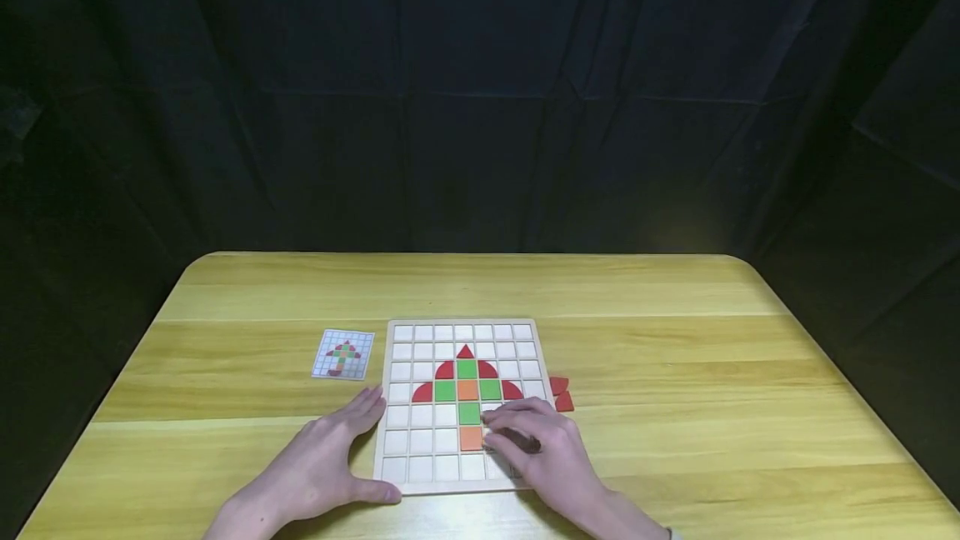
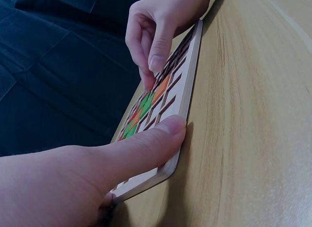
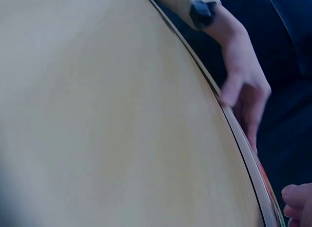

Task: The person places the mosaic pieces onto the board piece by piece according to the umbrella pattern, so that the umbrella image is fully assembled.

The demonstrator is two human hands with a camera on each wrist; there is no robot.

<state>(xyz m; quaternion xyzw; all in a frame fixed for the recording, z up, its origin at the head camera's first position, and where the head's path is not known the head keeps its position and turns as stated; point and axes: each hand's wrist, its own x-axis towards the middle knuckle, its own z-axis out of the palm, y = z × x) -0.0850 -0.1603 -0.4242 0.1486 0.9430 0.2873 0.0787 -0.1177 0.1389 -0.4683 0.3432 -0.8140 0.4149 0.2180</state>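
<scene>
A light wooden grid board (image 1: 420, 467) lies on the table, with red, green and orange pieces set in its cells in an arrow-like pattern. My left hand (image 1: 322, 457) rests at its near left corner, fingers along the left edge and thumb (image 2: 163, 134) pressing the corner. The right hand (image 1: 543, 448) hovers over the lower right cells, its fingertips beside the lower orange square (image 1: 471, 438) and the green square (image 1: 469, 413) above it. Thumb and index finger are apart, with no piece visible between them. This hand covers part of the board's right side.
A small pattern card (image 1: 342, 354) with a similar coloured design lies left of the board. Loose red quarter-round pieces (image 1: 564, 402) lie against the board's right edge, partly near the right hand. A dark curtain (image 1: 480, 107) hangs behind the wooden table (image 1: 712, 407).
</scene>
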